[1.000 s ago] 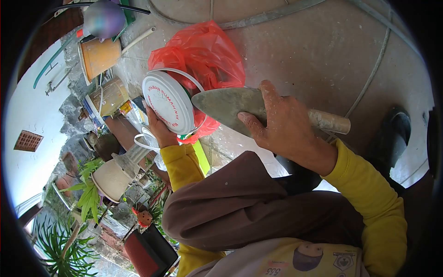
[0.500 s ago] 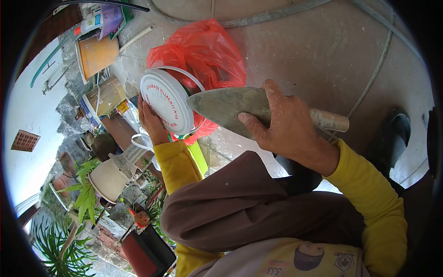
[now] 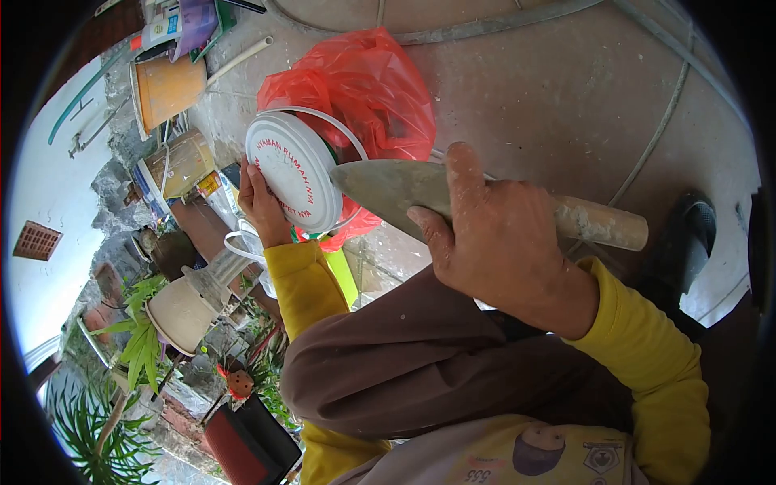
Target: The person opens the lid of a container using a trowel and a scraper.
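A white plastic pail (image 3: 295,174), its lid printed with red lettering, is tilted toward me. My left hand (image 3: 265,212) grips its near left side, fingertips on the lid's edge. The thin white bail handle arcs along the far side. My right hand (image 3: 509,234) is closed on a pointed trowel (image 3: 384,190) with a grey, dirty blade and a pale, mortar-smeared handle. Thumb and index finger lie along the blade, whose tip is right at the right edge of the lid. Behind the pail, a red plastic bag (image 3: 364,93) bunches up against it.
On the left are an orange bucket (image 3: 170,89), a second stained bucket (image 3: 184,166), a cream-coloured pot (image 3: 179,315) and plants (image 3: 145,339). A grey hose (image 3: 501,26) crosses the tiled floor (image 3: 550,105) at the top. A black boot (image 3: 691,230) stands at right.
My right hand has shifted slightly left and down, and the trowel's handle reaches farther right. The blade tip stays at the lid's edge. My left hand keeps its grip on the pail.
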Available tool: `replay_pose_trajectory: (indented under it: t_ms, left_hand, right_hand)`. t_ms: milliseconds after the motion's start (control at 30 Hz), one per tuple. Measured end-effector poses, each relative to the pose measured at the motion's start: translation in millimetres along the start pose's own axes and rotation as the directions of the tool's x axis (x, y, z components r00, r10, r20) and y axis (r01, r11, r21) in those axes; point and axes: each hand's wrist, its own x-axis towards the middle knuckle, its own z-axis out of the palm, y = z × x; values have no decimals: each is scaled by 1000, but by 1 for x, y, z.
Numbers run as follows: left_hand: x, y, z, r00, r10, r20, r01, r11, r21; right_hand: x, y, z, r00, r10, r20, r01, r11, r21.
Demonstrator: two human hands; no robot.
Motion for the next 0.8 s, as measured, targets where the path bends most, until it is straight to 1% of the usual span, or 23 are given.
replay_pose_trajectory:
  t_ms: [33, 133, 233, 333, 433, 533, 567, 633, 733, 800]
  left_hand:
    - [1, -2, 0, 1000, 5, -5, -5, 1000, -9]
    - [-1, 1, 2, 1000, 31, -3, -31, 998, 48]
    - [-1, 2, 3, 999, 31, -12, -30, 996, 86]
    - [2, -2, -4, 998, 68, 17, -70, 990, 126]
    - [2, -2, -2, 997, 78, -1, -78, 988, 135]
    - [2, -4, -2, 994, 109, -6, -107, 982, 156]
    - [-1, -2, -3, 995, 104, -11, -101, 982, 158]
    - [1, 1, 4, 993, 115, -19, -111, 982, 151]
    - [2, -3, -4, 996, 88, 20, -90, 984, 155]
    - [5, -6, -5, 996, 87, 7, -87, 987, 137]
  right_hand:
    - [2, 2, 0, 1000, 30, 9, -30, 1000, 9]
    - [16, 41, 17, 999, -20, -46, 26, 992, 123]
    - [20, 63, 32, 998, -52, -41, 60, 973, 223]
    - [14, 60, 32, 987, -120, -106, 127, 990, 61]
    - [11, 46, 21, 1000, -15, 4, 15, 999, 51]
    - [11, 36, 19, 996, 91, 9, -90, 965, 247]
    - [11, 38, 20, 996, 82, 17, -84, 959, 271]
    - [20, 49, 24, 999, 53, 12, -54, 948, 312]
    - [16, 51, 25, 999, -17, -49, 27, 980, 196]
    - [12, 54, 28, 978, -168, -120, 182, 977, 115]
